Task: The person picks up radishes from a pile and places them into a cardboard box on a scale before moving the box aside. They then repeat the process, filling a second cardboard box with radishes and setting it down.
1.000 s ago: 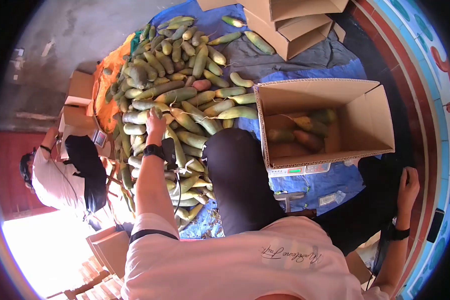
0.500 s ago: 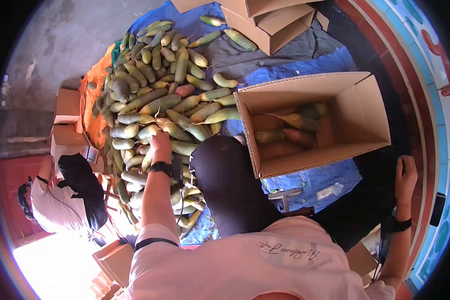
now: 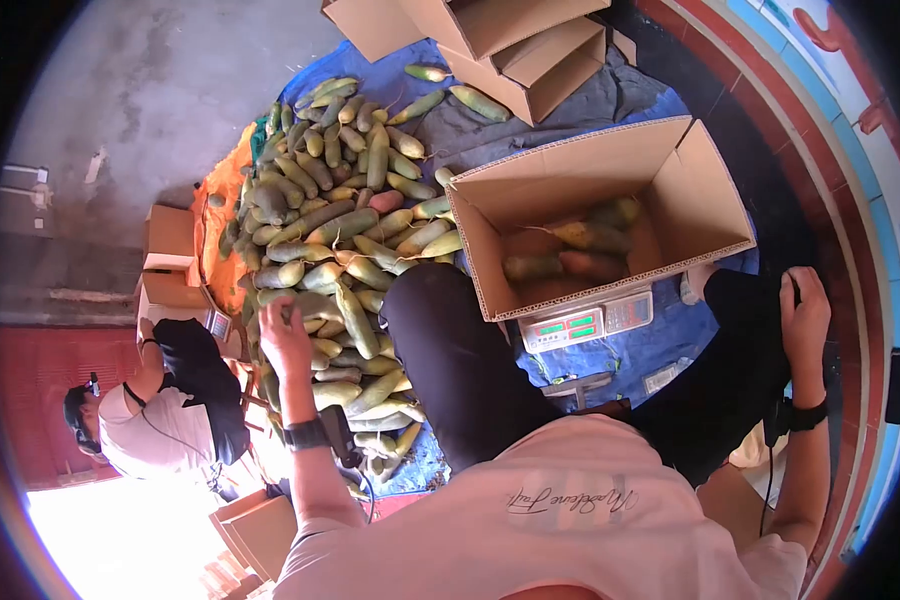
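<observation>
A large pile of long green radishes covers the left of the floor sheet. Over its near part is my left hand, palm empty, fingers loosely apart. Just right of those fingers, one long green radish lies slanted across the others. My right hand rests at my bent right knee, fingers relaxed and apart from the thumb, holding nothing. An open cardboard box stands to the right of the pile, with several radishes on its bottom. Beneath its near side shows a digital scale with lit green digits.
More open cardboard boxes lie at the far edge of the blue sheet. A co-worker sits at the left, near other cartons. A raised tiled edge curves along the right.
My left hand has drawn back from among the radishes and opened. The radish beside it now lies at a different slant. The view has shifted, bringing the scale's display into sight.
</observation>
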Action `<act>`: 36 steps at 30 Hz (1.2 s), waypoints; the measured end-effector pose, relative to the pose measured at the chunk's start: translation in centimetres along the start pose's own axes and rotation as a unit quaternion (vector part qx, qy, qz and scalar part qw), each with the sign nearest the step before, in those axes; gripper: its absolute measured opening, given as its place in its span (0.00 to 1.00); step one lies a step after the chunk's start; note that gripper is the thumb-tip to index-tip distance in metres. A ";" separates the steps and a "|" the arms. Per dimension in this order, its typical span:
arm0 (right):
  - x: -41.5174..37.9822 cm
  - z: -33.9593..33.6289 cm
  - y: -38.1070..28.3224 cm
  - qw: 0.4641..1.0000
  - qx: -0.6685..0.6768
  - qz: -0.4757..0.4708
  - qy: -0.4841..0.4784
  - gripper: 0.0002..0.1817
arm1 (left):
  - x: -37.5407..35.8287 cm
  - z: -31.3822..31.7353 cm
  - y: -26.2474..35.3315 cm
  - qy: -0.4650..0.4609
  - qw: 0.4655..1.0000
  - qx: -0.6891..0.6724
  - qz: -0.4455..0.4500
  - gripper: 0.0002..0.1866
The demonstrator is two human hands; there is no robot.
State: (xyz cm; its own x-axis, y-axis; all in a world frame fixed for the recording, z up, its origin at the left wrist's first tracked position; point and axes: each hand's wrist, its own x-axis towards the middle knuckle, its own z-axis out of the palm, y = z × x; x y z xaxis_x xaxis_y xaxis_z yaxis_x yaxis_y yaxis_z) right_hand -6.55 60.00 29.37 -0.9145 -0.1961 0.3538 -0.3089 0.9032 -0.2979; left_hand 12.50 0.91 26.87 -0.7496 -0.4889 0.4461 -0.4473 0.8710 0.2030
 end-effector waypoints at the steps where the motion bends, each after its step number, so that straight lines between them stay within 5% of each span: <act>1: -0.1 0.1 0.0 1.000 0.008 -0.001 0.013 0.04 | 1.0 -1.7 1.8 0.024 0.998 0.012 0.053 0.09; 7: -0.7 -0.5 0.2 0.999 0.030 0.014 0.034 0.04 | 4.6 -7.8 12.9 0.121 0.924 -0.361 -0.024 0.09; 9: -1.0 -0.6 0.6 0.998 0.036 0.012 0.044 0.04 | 5.2 -8.0 16.9 0.053 0.857 -0.500 -0.115 0.09; 10: -1.1 -0.6 0.7 0.998 0.040 0.008 0.051 0.04 | 5.6 -7.1 17.5 0.003 0.884 -0.466 -0.042 0.09; 11: -1.2 -0.6 0.8 0.997 0.043 0.009 0.057 0.04 | 5.5 -5.9 19.2 -0.045 0.834 -0.536 -0.124 0.08; 12: -1.3 -0.7 0.9 0.997 0.047 0.009 0.063 0.04 | 5.6 -4.3 20.6 -0.101 0.787 -0.603 -0.089 0.08; 20: -1.8 -1.0 1.9 0.996 0.029 0.002 0.080 0.04 | 3.4 7.9 28.1 -0.300 0.725 -0.596 -0.170 0.11; 22: -1.9 -1.0 2.0 0.997 0.029 0.009 0.070 0.04 | 3.1 9.1 28.5 -0.442 0.650 -0.578 -0.220 0.13; 23: -1.9 -1.0 2.0 0.997 0.029 0.005 0.069 0.04 | 2.9 9.5 28.2 -0.440 0.649 -0.580 -0.222 0.13; 25: -1.9 -1.0 1.9 0.997 0.029 0.015 0.070 0.04 | 2.8 9.2 28.0 -0.416 0.800 -0.428 -0.055 0.15; 28: -1.9 -1.0 1.9 0.997 0.037 0.011 0.066 0.04 | 4.0 6.4 25.5 -0.368 0.802 -0.468 0.042 0.14; 30: -1.9 -0.9 1.9 0.997 0.040 0.008 0.062 0.05 | 4.5 2.3 23.9 -0.247 0.858 -0.450 0.028 0.10; 34: -1.9 -0.5 2.1 0.998 0.019 0.008 0.052 0.05 | 6.1 1.1 14.4 -0.155 0.897 -0.409 -0.059 0.12; 36: -1.8 -0.4 2.1 0.999 0.023 0.012 0.032 0.06 | 5.4 2.6 8.4 -0.128 0.955 -0.261 -0.058 0.12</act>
State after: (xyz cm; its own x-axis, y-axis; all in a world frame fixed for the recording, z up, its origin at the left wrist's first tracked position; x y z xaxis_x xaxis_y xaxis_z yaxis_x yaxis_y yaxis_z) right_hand -5.45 62.38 28.45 -0.9039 -0.1483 0.4012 -0.2995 0.8891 -0.3462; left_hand 3.41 5.47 28.77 -0.8348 -0.5204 0.1798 -0.2806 0.6831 0.6743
